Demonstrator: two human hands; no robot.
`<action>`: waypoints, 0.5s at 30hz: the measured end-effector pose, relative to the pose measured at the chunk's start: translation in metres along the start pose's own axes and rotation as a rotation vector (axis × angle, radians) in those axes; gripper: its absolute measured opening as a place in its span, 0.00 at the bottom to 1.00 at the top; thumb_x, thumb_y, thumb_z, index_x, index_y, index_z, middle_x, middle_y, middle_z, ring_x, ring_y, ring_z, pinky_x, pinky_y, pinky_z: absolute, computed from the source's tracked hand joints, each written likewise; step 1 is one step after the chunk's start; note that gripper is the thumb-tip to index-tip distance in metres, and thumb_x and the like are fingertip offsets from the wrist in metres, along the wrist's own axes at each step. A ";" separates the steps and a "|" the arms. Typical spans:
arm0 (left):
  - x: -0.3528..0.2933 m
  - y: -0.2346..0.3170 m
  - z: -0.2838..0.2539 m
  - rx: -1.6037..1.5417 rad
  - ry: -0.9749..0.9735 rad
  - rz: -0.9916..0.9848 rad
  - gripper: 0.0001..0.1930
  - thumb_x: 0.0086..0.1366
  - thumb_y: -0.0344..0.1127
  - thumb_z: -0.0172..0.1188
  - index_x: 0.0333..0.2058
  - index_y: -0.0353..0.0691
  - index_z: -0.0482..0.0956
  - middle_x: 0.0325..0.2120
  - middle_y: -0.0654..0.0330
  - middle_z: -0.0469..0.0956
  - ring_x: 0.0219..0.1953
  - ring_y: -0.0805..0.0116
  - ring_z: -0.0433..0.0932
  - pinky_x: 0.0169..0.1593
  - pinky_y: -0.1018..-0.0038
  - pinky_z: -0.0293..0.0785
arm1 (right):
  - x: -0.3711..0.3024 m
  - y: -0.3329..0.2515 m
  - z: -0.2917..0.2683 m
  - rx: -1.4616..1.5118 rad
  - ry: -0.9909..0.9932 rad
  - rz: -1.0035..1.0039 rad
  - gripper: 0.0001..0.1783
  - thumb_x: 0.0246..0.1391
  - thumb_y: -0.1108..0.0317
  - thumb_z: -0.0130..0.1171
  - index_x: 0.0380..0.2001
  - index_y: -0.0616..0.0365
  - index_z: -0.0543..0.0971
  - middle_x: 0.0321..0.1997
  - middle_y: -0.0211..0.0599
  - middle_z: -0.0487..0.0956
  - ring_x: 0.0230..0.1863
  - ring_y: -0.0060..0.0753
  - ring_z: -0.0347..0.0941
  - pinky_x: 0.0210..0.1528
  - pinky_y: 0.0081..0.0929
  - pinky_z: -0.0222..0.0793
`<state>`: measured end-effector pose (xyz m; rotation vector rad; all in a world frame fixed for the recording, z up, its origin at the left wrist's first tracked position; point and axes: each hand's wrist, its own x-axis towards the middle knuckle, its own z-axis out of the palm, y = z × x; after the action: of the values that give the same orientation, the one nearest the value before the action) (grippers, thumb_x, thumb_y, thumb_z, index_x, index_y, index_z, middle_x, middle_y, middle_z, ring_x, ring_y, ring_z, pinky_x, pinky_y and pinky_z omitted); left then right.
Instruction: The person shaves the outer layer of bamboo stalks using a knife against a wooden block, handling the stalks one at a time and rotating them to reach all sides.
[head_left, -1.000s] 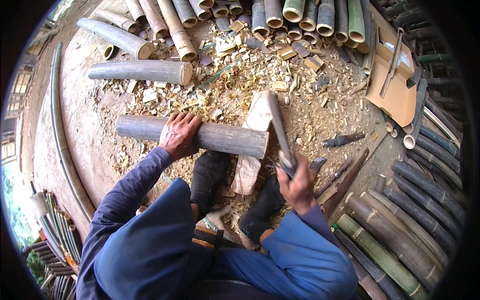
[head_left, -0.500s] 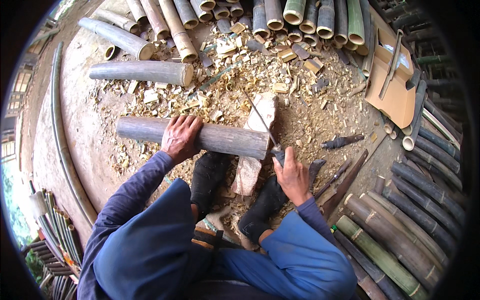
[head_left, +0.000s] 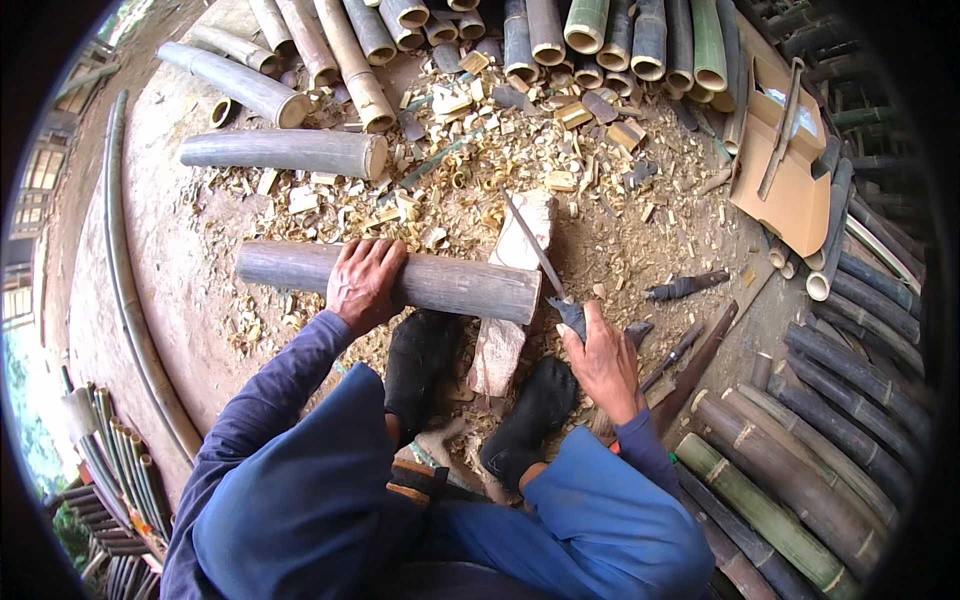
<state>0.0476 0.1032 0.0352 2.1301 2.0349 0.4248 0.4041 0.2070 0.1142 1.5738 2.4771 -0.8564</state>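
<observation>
A grey bamboo section (head_left: 455, 283) lies across a pale wooden block (head_left: 505, 335) in front of my black-socked feet. My left hand (head_left: 362, 284) presses down on top of the bamboo near its middle. My right hand (head_left: 604, 362) grips the dark handle of a long chopping knife (head_left: 535, 248). The blade slants up and to the left, its edge close to the bamboo's cut right end above the block.
Wood chips and offcuts (head_left: 480, 150) cover the ground ahead. Another grey bamboo length (head_left: 285, 152) lies further out. Stacked bamboo poles (head_left: 560, 30) line the far side and the right (head_left: 820, 450). A cardboard piece (head_left: 790, 170) and tools (head_left: 690, 288) lie at the right.
My right hand has brought the knife down from a raised position to the bamboo's right end. The left hand has stayed on the bamboo.
</observation>
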 end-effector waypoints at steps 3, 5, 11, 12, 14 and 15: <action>-0.010 -0.001 -0.005 0.038 0.005 -0.016 0.35 0.49 0.43 0.76 0.56 0.41 0.74 0.51 0.52 0.78 0.57 0.49 0.76 0.64 0.51 0.68 | -0.015 -0.038 -0.021 0.287 0.217 -0.190 0.17 0.67 0.59 0.64 0.48 0.59 0.73 0.30 0.56 0.82 0.31 0.62 0.82 0.31 0.49 0.76; -0.012 0.003 -0.002 0.056 0.023 -0.027 0.36 0.49 0.44 0.76 0.56 0.40 0.73 0.52 0.52 0.78 0.58 0.49 0.76 0.65 0.51 0.67 | -0.014 -0.027 -0.010 0.301 0.354 -0.323 0.17 0.67 0.60 0.64 0.47 0.60 0.72 0.30 0.55 0.82 0.30 0.59 0.83 0.30 0.47 0.76; -0.011 0.003 0.011 0.076 0.050 -0.003 0.38 0.51 0.48 0.76 0.58 0.40 0.73 0.55 0.50 0.78 0.60 0.49 0.75 0.68 0.49 0.65 | -0.002 -0.012 0.001 0.004 0.090 -0.088 0.17 0.67 0.59 0.64 0.43 0.60 0.71 0.30 0.55 0.82 0.31 0.59 0.83 0.30 0.47 0.77; -0.015 0.001 0.009 0.096 0.045 -0.011 0.38 0.51 0.49 0.76 0.59 0.40 0.73 0.55 0.50 0.78 0.60 0.49 0.75 0.68 0.49 0.65 | -0.005 -0.025 -0.008 0.059 0.096 -0.111 0.18 0.67 0.59 0.64 0.43 0.61 0.71 0.31 0.56 0.82 0.31 0.60 0.83 0.31 0.47 0.77; -0.016 0.001 0.009 0.122 0.049 -0.015 0.38 0.51 0.49 0.76 0.59 0.40 0.73 0.55 0.50 0.78 0.60 0.49 0.75 0.68 0.49 0.65 | -0.009 -0.035 -0.019 0.171 0.200 -0.201 0.18 0.67 0.58 0.64 0.45 0.61 0.71 0.34 0.58 0.83 0.33 0.61 0.84 0.32 0.48 0.77; -0.021 0.000 0.006 0.140 0.031 -0.029 0.38 0.51 0.49 0.76 0.59 0.40 0.73 0.56 0.49 0.78 0.61 0.48 0.75 0.68 0.48 0.65 | -0.011 -0.039 -0.017 0.249 0.283 -0.279 0.19 0.67 0.57 0.63 0.46 0.61 0.72 0.35 0.58 0.84 0.33 0.62 0.84 0.32 0.49 0.77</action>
<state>0.0490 0.0830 0.0274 2.1822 2.1694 0.3215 0.3799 0.1945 0.1484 1.5348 2.9436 -1.0850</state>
